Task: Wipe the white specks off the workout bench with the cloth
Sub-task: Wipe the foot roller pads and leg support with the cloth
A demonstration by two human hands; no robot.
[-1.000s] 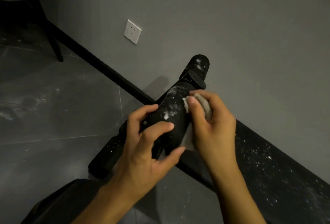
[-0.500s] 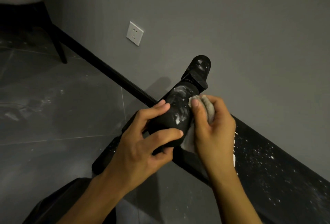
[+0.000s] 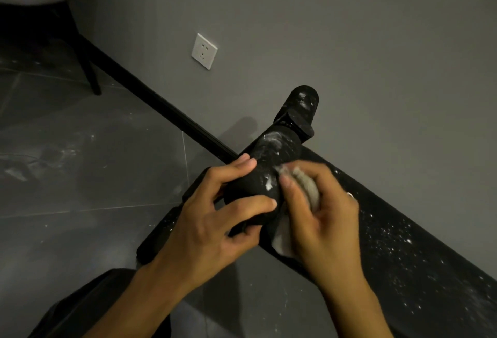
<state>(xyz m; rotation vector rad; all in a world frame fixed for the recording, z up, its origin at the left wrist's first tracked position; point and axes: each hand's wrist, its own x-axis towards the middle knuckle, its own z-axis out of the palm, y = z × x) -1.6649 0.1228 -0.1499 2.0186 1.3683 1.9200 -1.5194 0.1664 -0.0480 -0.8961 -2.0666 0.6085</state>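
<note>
A black foam roller pad (image 3: 271, 160) of the workout bench sticks up in the middle, smeared with white specks. My left hand (image 3: 215, 219) grips its near end, fingers curled round it. My right hand (image 3: 320, 211) holds a bunched grey cloth (image 3: 306, 184) and presses it against the roller's right side. A loose corner of the cloth hangs below my palm. A second roller (image 3: 304, 106) stands behind the first. The bench's black padded seat (image 3: 408, 251) runs to the lower right, dusted with white specks.
A grey wall with a white socket (image 3: 204, 51) is behind the bench. A black baseboard (image 3: 150, 98) runs diagonally along the tiled floor (image 3: 80, 176). A chair leg (image 3: 88, 71) stands at the upper left. My dark trouser leg (image 3: 88, 308) is at the bottom.
My right hand has rubbed the cloth a little down the roller's side. My left hand has shifted its grip, the fingers wrapping further round the near end.
</note>
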